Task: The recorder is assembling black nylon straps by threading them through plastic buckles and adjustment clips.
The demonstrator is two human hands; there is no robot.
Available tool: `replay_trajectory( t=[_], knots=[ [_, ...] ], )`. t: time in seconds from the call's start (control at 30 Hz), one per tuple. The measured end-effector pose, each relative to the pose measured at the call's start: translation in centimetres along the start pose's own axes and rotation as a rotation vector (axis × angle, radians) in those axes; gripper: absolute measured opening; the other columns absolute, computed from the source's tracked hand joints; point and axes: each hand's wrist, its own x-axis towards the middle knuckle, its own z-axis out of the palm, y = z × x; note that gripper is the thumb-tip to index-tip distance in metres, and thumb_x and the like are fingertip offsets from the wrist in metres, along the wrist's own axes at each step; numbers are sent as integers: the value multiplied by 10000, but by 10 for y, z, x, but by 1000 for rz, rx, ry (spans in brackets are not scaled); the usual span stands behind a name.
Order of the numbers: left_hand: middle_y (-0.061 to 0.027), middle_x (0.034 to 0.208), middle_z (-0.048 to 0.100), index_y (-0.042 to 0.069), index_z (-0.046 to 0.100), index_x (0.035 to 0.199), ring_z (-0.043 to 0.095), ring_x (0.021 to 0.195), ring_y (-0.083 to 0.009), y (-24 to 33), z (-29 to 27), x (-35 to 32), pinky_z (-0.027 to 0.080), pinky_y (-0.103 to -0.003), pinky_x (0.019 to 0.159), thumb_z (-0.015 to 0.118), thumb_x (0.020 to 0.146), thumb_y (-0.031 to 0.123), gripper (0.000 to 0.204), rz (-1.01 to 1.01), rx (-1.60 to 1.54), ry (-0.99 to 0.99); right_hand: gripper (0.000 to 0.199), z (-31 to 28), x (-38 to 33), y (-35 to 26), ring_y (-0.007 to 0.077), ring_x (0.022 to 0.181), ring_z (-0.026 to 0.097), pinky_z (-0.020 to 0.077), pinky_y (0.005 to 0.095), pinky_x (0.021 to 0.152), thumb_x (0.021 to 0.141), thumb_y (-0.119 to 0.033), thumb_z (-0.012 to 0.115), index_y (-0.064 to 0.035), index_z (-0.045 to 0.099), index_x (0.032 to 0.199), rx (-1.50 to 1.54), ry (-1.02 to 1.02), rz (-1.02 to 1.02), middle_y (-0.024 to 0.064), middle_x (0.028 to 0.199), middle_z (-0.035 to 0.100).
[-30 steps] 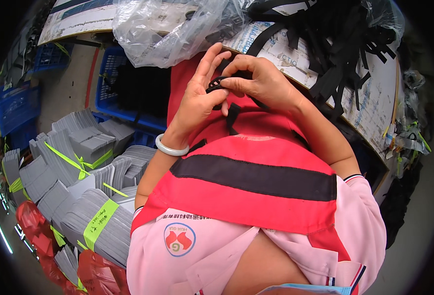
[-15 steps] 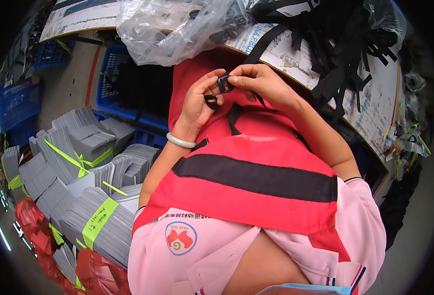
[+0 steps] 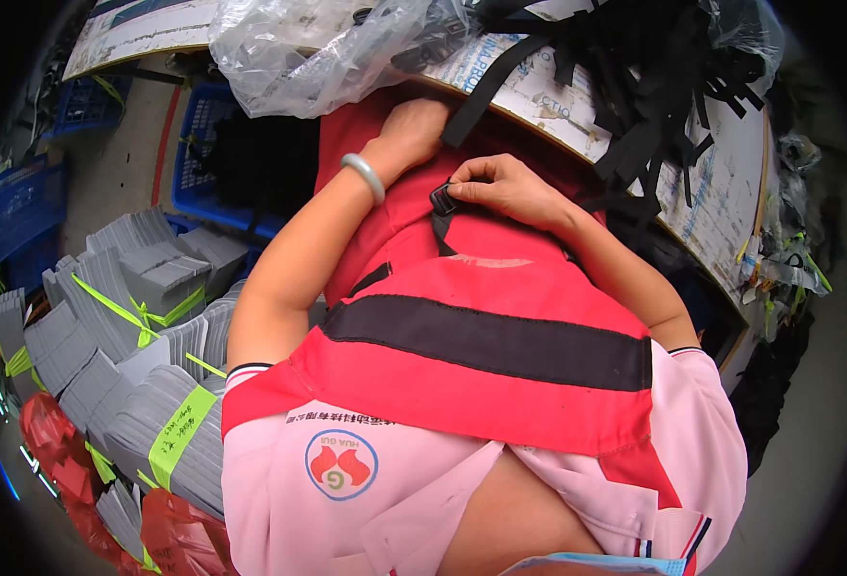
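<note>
Between the thumb and fingers of my right hand (image 3: 512, 192) is a black plastic buckle (image 3: 444, 200), held over my red apron (image 3: 500, 298). A short black webbing piece (image 3: 440, 233) hangs below the buckle. My left hand (image 3: 414, 132), with a pale bangle (image 3: 363, 179) on its wrist, is farther forward near the table's edge. Its back faces up and its fingers are mostly hidden. Just right of it, a black webbing strap (image 3: 486, 96) droops over the edge of the table (image 3: 563, 120).
A clear plastic bag (image 3: 299, 67) with black parts lies on the table, beside a heap of black straps (image 3: 673, 86). Left of me stand a blue crate (image 3: 193, 178) with black material, tied stacks of grey sheets (image 3: 116, 317) and red plastic bags (image 3: 183, 533).
My left hand has left the buckle and reached forward to the table's edge. My right hand keeps the buckle, now slightly lower. The view has shifted a little.
</note>
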Motion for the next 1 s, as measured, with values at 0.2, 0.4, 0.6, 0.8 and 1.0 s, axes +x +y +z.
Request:
replay_trajectory(
  t=[0.2, 0.4, 0.6, 0.8, 1.0],
  knots=[
    [-224, 941, 683, 51, 678, 947, 660, 858, -401, -8, 52, 40, 525, -472, 774, 537, 897, 269, 264, 107, 56, -218, 210, 3, -1, -3, 68, 807, 574, 467, 233, 730, 919, -210, 655, -6, 686, 952, -3, -6, 40, 14, 865, 666],
    [-224, 963, 680, 41, 679, 996, 658, 883, -388, -9, 53, 42, 523, -447, 783, 544, 895, 251, 270, 146, -26, -104, 184, -3, -6, 0, 49, 825, 557, 452, 213, 752, 926, -194, 655, -15, 680, 962, 61, 33, 30, -10, 882, 651],
    [-224, 986, 676, 30, 680, 1045, 655, 907, -375, -6, 31, 27, 521, -422, 792, 551, 892, 233, 285, 119, -66, -10, 197, -9, -16, -13, 48, 693, 523, 436, 216, 620, 928, -203, 639, -11, 678, 953, 65, 63, 54, 4, 818, 645],
    [-151, 912, 667, 6, 662, 1115, 637, 621, -268, -15, -15, -34, 476, -376, 524, 613, 840, 29, 281, 48, -305, 249, 179, -27, -25, -13, 22, 521, 360, 269, 181, 453, 976, -227, 577, -53, 617, 966, 572, -34, 105, -41, 717, 531],
    [-27, 913, 598, 46, 698, 1118, 561, 814, -89, 70, -84, -87, 449, -215, 697, 699, 792, -32, 335, -145, -907, 158, 210, -20, -13, -30, 29, 527, 348, 258, 181, 445, 960, -265, 606, -67, 617, 890, 665, -75, 174, -48, 696, 475]
  ],
)
